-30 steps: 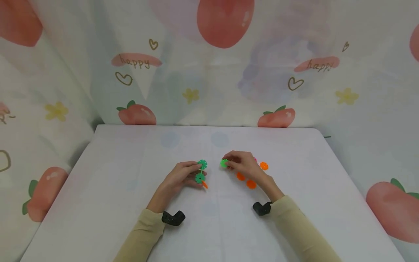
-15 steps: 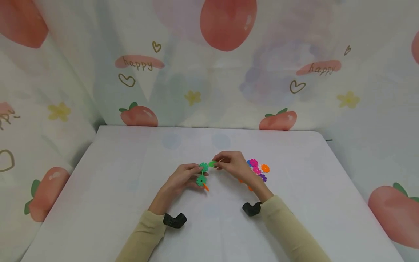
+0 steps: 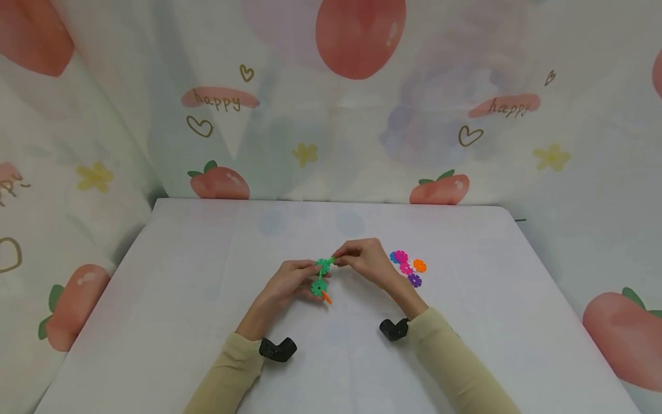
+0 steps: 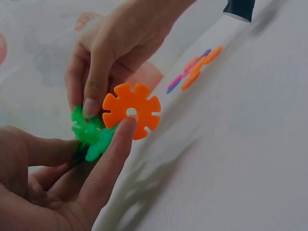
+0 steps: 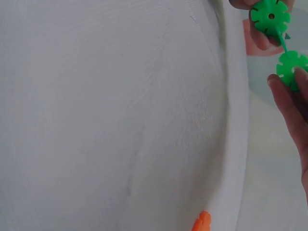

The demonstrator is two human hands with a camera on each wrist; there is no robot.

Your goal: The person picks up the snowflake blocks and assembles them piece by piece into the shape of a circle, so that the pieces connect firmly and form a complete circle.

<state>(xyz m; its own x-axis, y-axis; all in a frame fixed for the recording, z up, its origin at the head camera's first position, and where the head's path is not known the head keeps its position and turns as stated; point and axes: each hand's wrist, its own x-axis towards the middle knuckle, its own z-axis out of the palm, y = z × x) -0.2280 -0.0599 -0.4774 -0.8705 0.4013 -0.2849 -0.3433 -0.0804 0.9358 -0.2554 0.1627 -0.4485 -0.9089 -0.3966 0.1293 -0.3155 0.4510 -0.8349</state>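
Note:
In the head view my left hand (image 3: 289, 282) grips a short chain of slotted plastic snowflake discs over the table. The chain has an upper green disc (image 3: 323, 266), a lower green disc (image 3: 318, 287) and an orange disc (image 3: 326, 297) at its near end. Between thumb and finger, my right hand (image 3: 368, 261) pinches a light green disc (image 3: 333, 260), seen edge-on against the upper green one; whether their slots interlock I cannot tell. The left wrist view shows the orange disc (image 4: 147, 103) face-on, a left fingertip on its centre. Fingers partly cover the green discs there.
Loose discs lie on the white-covered table (image 3: 207, 322) right of my right hand: pink (image 3: 401, 256), blue (image 3: 393, 257), orange (image 3: 420, 265) and purple (image 3: 415, 280). Black wrist-worn devices (image 3: 277, 349) sit at both cuffs. A fruit-patterned cloth (image 3: 341, 126) hangs behind the table.
My right hand has moved left with the light green disc, bringing it against the chain's upper green disc and turning it edge-on. My left hand keeps its hold, nearly still.

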